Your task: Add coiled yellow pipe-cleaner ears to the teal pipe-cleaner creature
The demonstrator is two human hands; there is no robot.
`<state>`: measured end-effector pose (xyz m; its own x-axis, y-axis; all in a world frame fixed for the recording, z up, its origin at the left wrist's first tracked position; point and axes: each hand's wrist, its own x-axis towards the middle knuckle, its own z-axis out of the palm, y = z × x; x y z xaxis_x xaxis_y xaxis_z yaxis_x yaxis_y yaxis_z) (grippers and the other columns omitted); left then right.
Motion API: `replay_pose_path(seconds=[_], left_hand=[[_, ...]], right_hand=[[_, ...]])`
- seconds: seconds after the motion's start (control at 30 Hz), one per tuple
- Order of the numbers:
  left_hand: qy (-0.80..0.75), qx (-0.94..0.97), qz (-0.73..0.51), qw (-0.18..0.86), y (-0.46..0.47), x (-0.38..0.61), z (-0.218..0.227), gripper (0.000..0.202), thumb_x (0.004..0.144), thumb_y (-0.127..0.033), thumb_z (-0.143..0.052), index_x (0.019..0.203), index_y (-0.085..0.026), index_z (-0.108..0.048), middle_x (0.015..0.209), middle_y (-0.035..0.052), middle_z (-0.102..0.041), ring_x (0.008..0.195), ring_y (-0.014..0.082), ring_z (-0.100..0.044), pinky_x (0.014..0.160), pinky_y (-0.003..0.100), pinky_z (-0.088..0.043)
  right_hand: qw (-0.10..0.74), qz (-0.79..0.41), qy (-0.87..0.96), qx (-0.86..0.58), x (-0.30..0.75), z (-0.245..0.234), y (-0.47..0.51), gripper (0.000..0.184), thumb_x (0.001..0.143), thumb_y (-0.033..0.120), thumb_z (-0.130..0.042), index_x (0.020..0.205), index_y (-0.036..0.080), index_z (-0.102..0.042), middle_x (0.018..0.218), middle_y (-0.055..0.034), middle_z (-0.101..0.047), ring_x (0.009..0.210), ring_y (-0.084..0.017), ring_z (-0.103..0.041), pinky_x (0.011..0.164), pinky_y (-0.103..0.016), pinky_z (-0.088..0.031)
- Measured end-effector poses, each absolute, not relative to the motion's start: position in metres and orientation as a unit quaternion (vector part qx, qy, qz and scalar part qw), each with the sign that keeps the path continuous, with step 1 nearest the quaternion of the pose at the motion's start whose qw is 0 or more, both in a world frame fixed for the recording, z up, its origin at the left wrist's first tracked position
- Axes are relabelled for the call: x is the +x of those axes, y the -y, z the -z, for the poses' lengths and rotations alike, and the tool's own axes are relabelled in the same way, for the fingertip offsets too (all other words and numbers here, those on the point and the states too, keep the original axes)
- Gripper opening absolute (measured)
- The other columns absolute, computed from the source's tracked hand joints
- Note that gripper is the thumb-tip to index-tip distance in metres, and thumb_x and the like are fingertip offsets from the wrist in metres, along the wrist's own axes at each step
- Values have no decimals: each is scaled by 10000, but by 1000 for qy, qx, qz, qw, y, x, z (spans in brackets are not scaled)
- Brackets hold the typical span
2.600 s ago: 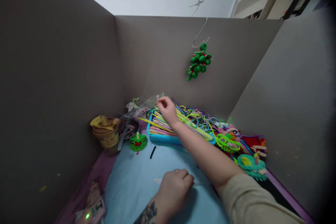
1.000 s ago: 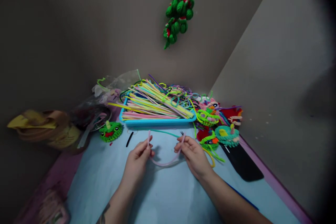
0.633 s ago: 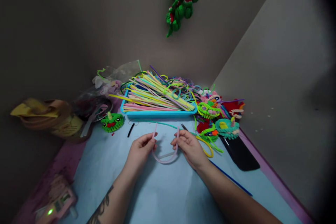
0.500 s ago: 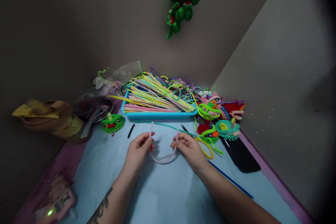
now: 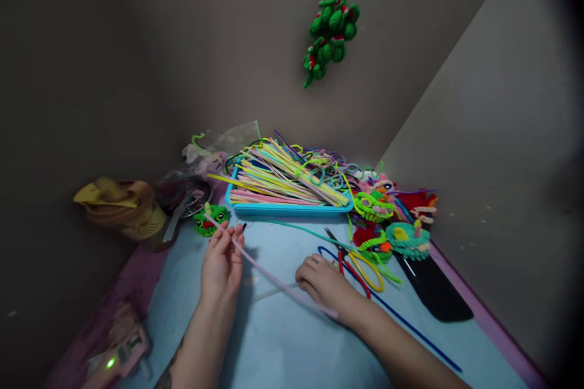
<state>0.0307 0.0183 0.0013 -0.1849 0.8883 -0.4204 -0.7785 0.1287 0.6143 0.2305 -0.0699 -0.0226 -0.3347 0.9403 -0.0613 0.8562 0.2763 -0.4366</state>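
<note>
My left hand (image 5: 222,258) is closed on a pale pink pipe cleaner (image 5: 260,267), pinching it near its upper end. The pipe cleaner slants down to the right, and its blurred lower end crosses in front of my right wrist. My right hand (image 5: 322,279) is down on the blue work surface, its fingers curled over the right end of a thin whitish stick (image 5: 274,293); its fingertips are partly hidden. Just right of that hand lie scissors (image 5: 349,261) with red and yellow handles and a dark blue pipe cleaner (image 5: 410,329).
A blue tray (image 5: 292,211) heaped with pipe cleaners stands at the back. Fuzzy animal pieces (image 5: 408,240) and a black phone-like slab (image 5: 438,292) are on the right. On the left are a green fuzzy face (image 5: 205,225), a tan container (image 5: 132,219) and a pink device (image 5: 123,358) with a green light.
The pink pipe cleaner, earlier bent in a U between both hands, is now nearly straight in my left hand. My right hand has let it go and moved down to the whitish stick.
</note>
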Motion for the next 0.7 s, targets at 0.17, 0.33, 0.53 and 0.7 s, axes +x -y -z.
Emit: replay_pose_path(seconds=[0.17,0.33,0.53,0.7], left_hand=[[-383,74,-664,638,-14,30,-4,182,824,-12,-474,864,-137,-601,744,25,-650,682,99,-679,592,157,-558],[-373,80,-668,639,-12,30,-7,177,839,-22,-471,882,-138,-598,781,36,-658,712,104,-685,618,162,-557],[-353,14,-688,635,-17,25,-2,202,858,-1,-412,776,-141,-532,758,26,-652,780,124,-693,723,230,-565],[-359,15,-689,629,-17,27,3,204,853,1,-420,734,-152,-484,744,21,-651,811,134,-691,763,261,-555]], right_hand=[[87,-148,805,-568,224,25,67,200,859,72,-455,921,207,-589,911,-48,-584,900,-193,-516,765,-291,-377],[80,-74,803,-585,232,10,43,233,868,76,-425,973,204,-589,966,-78,-576,889,-213,-526,776,-326,-384],[257,-169,769,-561,238,3,35,402,795,92,-524,1181,204,-522,1050,-94,-569,981,-233,-505,883,-396,-391],[439,-412,679,-420,222,14,45,578,786,196,-596,1312,282,-372,879,-6,-558,805,-149,-538,771,-303,-451]])
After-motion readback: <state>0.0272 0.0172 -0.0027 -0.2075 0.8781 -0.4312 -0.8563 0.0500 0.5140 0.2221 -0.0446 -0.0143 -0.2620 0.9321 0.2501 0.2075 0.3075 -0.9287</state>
